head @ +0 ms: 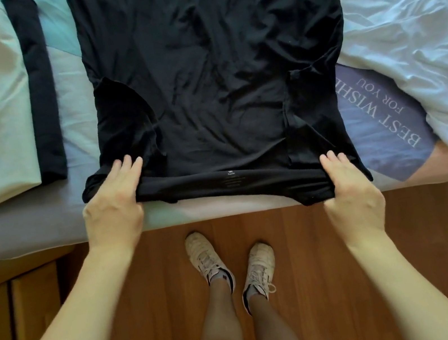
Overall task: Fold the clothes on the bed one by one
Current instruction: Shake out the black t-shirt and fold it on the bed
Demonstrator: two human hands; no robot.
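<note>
At near bed [48,226] edge: black T-shirt [214,67] spread flat, neck end toward person. Left hand [112,200] and right hand [350,187] each grip one shoulder corner.

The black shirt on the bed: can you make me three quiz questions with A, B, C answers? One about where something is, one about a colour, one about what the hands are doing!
1. Where does the folded black garment lie?
A. Left of the black shirt
B. On the floor
C. On top of the black shirt

2. What colour is the pile of clothes right of the black shirt?
A. Red
B. White
C. Green

3. What are the left hand and right hand doing?
A. Hanging idle
B. Gripping the shirt's near edge
C. Tying shoes

Answers: 1 A, it sits beside the shirt's left side; 2 B, the heap is white; 3 B, both hands hold the edge by the collar label.
</note>
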